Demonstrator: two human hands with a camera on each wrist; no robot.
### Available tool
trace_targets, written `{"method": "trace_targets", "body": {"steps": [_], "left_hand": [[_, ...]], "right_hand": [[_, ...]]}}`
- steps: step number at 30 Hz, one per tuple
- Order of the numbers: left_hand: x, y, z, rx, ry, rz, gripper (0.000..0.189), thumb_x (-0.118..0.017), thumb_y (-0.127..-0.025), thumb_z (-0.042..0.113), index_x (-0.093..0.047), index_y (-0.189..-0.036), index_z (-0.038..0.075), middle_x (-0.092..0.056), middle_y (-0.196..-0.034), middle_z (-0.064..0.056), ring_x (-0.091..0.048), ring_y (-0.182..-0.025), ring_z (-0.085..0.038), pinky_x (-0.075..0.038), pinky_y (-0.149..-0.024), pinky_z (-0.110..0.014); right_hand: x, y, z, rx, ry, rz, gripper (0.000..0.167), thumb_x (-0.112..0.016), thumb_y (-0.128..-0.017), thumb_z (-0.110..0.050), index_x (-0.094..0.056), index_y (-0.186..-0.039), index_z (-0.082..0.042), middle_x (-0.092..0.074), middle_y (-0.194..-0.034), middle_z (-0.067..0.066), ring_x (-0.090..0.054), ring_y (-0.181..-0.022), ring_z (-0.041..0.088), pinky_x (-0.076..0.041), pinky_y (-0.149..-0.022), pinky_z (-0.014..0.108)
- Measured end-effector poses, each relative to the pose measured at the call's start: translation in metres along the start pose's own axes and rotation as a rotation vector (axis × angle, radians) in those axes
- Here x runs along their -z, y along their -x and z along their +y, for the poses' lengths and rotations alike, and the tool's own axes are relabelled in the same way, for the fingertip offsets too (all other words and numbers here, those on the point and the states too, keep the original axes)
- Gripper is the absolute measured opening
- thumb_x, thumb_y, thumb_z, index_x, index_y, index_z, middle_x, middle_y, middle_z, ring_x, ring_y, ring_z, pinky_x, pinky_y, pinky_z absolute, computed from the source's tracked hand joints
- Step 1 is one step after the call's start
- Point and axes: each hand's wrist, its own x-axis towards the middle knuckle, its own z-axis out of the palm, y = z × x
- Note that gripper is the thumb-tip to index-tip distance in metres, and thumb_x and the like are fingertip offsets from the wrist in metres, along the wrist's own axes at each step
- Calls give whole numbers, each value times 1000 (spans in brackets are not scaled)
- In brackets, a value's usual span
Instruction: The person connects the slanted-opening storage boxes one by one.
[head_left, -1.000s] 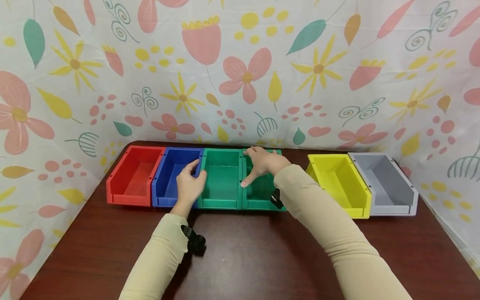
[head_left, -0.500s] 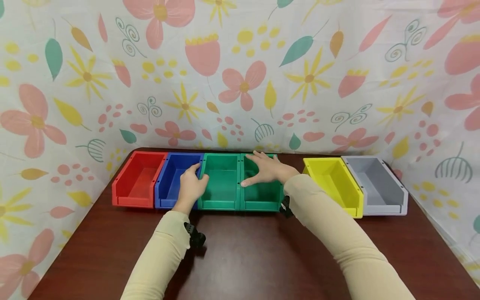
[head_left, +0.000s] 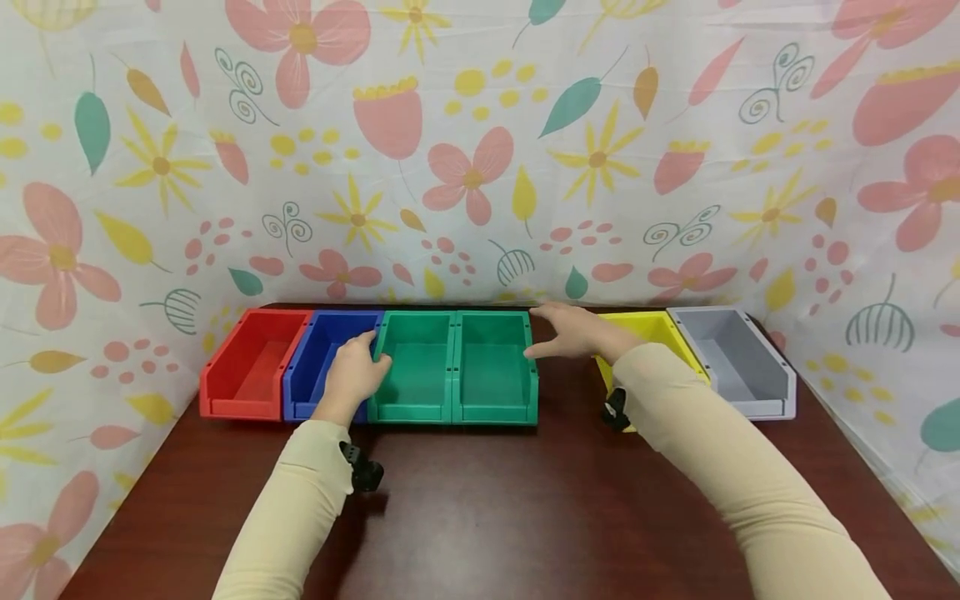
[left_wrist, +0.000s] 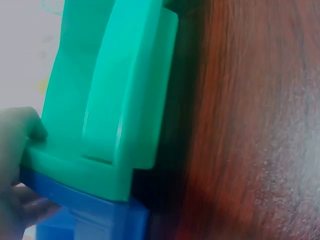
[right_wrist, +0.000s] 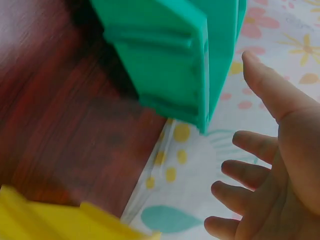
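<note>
My left hand (head_left: 348, 375) grips the adjoining side walls of the blue bin (head_left: 300, 410) and the left green bin (head_left: 411, 412). In the left wrist view the thumb (left_wrist: 30, 122) bends over the green rim, while the fingers (left_wrist: 37, 207) lie on the blue side. Just right of the right green bin (head_left: 495, 412) is my right hand (head_left: 577, 329), spread and holding nothing. The right wrist view shows its fingertips apart from that bin's outer side wall (right_wrist: 155, 65). Both green bins have nothing inside.
A red bin (head_left: 243, 408) stands against the blue one at the left. Right of the gap, a yellow bin (head_left: 663, 329), partly hidden by my right arm, adjoins a grey bin (head_left: 768, 408). The brown table (head_left: 480, 508) meets a flowered curtain (head_left: 468, 242) behind the row.
My right hand has moved right, from over the right green bin to the gap before the yellow bin. My left hand stays at the blue and green walls. The head view has shifted.
</note>
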Motion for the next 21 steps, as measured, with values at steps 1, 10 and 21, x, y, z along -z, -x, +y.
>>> {"method": "trace_targets", "body": {"steps": [1, 10, 21], "left_hand": [[0, 1, 2, -23, -50, 24, 55, -55, -90, 22, -45, -138, 0, -49, -137, -24, -50, -122, -41, -46, -94, -53], [-18, 12, 47, -216, -180, 126, 55, -54, -94, 32, -45, -139, 1, -41, -146, -19, -36, -136, -36, -33, -110, -49], [-58, 11, 77, -132, 246, -123, 73, -55, -90, 31, -22, -151, 9, -19, -157, -13, -23, -143, -33, -34, -108, -53]], "right_hand": [[1, 3, 4, 2, -3, 9, 85, -64, -84, -51, -30, -148, -5, -25, -154, 19, -23, -141, 40, -24, -112, 57], [11, 41, 46, -81, -51, 72, 87, -63, -86, -48, -26, -148, 0, -30, -150, 24, -30, -136, 44, -29, -108, 60], [12, 95, 107, -287, -67, 49, 95, -53, -88, -59, -17, -149, 4, -22, -147, 36, -27, -129, 56, -30, -100, 67]]}}
